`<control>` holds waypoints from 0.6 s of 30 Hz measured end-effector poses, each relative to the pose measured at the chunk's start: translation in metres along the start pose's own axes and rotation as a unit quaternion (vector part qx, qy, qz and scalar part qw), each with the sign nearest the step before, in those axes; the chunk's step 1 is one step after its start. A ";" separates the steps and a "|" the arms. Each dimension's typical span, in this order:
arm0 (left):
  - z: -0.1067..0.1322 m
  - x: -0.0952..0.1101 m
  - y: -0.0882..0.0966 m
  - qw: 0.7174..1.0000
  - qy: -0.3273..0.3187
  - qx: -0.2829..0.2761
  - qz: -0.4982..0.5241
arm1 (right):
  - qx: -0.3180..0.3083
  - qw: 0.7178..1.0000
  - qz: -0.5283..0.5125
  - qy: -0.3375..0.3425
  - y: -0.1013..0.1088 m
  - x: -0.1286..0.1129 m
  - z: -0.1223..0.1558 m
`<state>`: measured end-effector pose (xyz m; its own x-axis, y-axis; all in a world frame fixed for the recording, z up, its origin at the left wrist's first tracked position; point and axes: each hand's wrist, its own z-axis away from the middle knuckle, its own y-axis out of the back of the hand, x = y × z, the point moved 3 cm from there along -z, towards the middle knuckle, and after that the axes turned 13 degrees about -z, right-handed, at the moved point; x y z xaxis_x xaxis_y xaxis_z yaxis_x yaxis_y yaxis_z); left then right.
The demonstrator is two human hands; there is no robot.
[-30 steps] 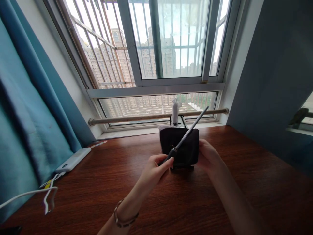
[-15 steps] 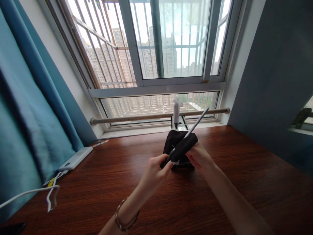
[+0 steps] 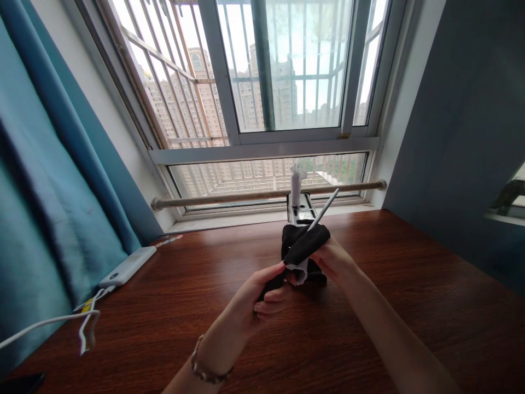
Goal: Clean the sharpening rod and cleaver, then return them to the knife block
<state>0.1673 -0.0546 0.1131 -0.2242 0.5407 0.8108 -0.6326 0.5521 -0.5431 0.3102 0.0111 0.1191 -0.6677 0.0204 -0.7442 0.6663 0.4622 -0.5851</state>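
Observation:
In front of me is a bundle of black cloth (image 3: 308, 244) with a ragged white edge or lining at its lower end. A thin, straight, pale rod (image 3: 326, 207) sticks out of its top, slanting up to the right. My left hand (image 3: 256, 298) is wrapped round a black handle-like piece (image 3: 270, 285) below the bundle, roughly in line with the rod; its thumb touches the cloth's edge. My right hand (image 3: 338, 260) grips the cloth from the right, its fingertips mostly hidden behind. Whether rod and handle-like piece are one tool is hidden by the cloth.
Just behind stands a black-and-silver device (image 3: 301, 208) with a white, plastic-wrapped cylinder (image 3: 295, 186) upright on it. A white power bank (image 3: 129, 267) with white cables (image 3: 88, 323) lies at the left by the blue curtain (image 3: 53, 191). A rail (image 3: 229, 196) crosses the window.
My left hand has moved down and left with the black handle-like piece, its fingers now showing. The rod's tip sits lower and further left. More of the white edge shows.

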 end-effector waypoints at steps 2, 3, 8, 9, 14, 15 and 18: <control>-0.004 -0.002 0.002 0.999 -0.010 0.018 -0.026 | -0.001 1.000 -0.006 -0.004 0.001 0.002 -0.002; -0.006 -0.003 0.003 0.998 -0.018 0.036 -0.055 | -0.001 1.000 -0.006 -0.006 0.001 0.003 -0.003; -0.011 0.001 0.011 0.906 -0.101 0.209 -0.353 | 0.008 1.000 0.013 -0.001 0.003 0.005 -0.002; -0.009 0.003 0.011 0.859 -0.125 0.245 -0.432 | 0.015 1.000 0.014 0.005 0.004 0.004 -0.002; 0.003 0.011 0.004 0.539 -0.153 0.384 -0.734 | 0.034 0.999 0.019 0.015 0.006 -0.002 0.000; 0.004 0.011 0.003 0.513 -0.142 0.389 -0.752 | 0.030 0.999 0.022 0.012 0.006 -0.003 0.000; 0.004 0.008 0.000 0.519 -0.131 0.368 -0.760 | 0.019 1.000 0.021 0.008 0.007 -0.010 0.000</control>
<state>0.1625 -0.0524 0.1202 0.9171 -0.3228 0.2339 -0.3159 -0.2306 0.9204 0.3215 0.0138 0.1226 -0.6437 0.0524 -0.7634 0.7059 0.4258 -0.5660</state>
